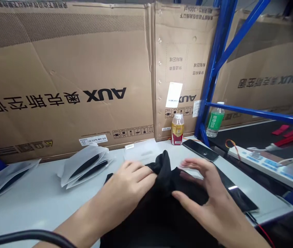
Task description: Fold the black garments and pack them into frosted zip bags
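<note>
A piece of black cloth (159, 217) fills the bottom middle of the head view, with a folded part standing up between my hands. My left hand (133, 182) is closed on this fold, its fingertips hidden in the fabric. To the right, my right hand (210, 193) is open, thumb and fingers spread apart around the cloth's right side. Its thumb tip is close to the fold; whether it touches, I cannot tell. Beyond the right hand, a flat glossy black panel (239, 196) lies partly hidden on the white table (40, 203).
Translucent sleeves with dark contents (87, 165) and another sleeve (7, 182) lie at left. A drink bottle (177, 130) and a dark phone-like slab (200, 150) sit at the back right. Large cartons (66, 69), a blue frame (210, 69) and a power strip (267, 165) border the table.
</note>
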`<action>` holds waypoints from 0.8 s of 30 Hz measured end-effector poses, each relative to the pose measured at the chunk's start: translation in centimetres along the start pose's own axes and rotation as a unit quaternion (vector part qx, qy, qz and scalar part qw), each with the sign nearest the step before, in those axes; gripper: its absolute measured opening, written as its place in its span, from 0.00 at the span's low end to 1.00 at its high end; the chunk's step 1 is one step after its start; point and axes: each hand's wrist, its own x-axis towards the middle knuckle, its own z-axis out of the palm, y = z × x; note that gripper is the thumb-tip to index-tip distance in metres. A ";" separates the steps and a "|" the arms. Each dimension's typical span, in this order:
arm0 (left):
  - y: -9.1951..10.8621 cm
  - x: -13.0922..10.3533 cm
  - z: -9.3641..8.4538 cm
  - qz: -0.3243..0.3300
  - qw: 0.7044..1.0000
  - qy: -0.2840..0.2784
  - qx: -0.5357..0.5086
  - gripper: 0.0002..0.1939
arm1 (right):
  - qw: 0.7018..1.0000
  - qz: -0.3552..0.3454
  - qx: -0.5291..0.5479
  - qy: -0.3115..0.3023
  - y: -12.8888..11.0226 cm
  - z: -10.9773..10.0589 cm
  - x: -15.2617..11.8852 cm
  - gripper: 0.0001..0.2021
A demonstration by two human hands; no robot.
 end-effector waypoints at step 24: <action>-2.5 -8.5 -3.4 -0.179 0.917 -0.246 -0.260 0.11 | 0.941 -0.071 -0.139 -0.301 0.6 -1.8 1.2 0.13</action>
